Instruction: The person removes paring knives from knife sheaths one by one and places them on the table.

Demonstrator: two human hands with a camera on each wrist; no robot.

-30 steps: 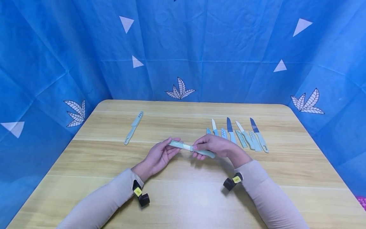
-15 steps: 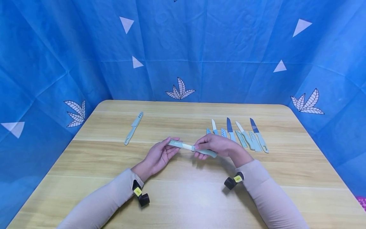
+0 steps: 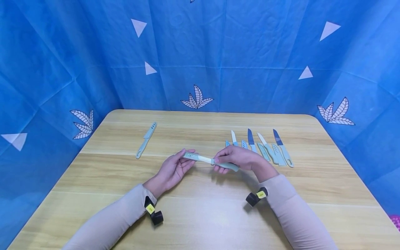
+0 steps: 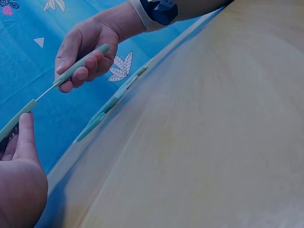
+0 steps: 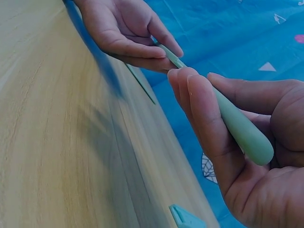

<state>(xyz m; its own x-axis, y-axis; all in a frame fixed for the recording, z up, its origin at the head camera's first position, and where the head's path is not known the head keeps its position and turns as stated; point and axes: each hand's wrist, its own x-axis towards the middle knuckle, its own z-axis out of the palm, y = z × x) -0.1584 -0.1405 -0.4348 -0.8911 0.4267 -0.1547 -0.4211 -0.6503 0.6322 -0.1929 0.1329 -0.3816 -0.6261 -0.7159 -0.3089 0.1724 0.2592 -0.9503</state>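
Observation:
Above the middle of the table my right hand [image 3: 235, 158] grips the pale green handle [image 5: 242, 130] of a small knife [image 3: 226, 166]. Its light blade [image 3: 205, 159] sits partly inside a pale green sheath [image 3: 190, 156], with a stretch of blade bare between sheath and handle. My left hand [image 3: 173, 170] pinches that sheath between thumb and fingers. Both hands are lifted off the wood, as the left wrist view shows. How deep the blade tip lies is hidden by the sheath.
A sheathed knife [image 3: 146, 140] lies at the table's left. To the right, several bare knives, among them a dark-bladed knife [image 3: 282, 147], lie beside loose sheaths such as one green sheath [image 3: 263, 151]. My right forearm partly covers this row. A blue curtain [image 3: 200, 45] hangs behind the table [image 3: 200, 215].
My right hand has moved slightly right with the knife, and more bare blade shows outside the sheath. My left hand stays nearly still with the sheath.

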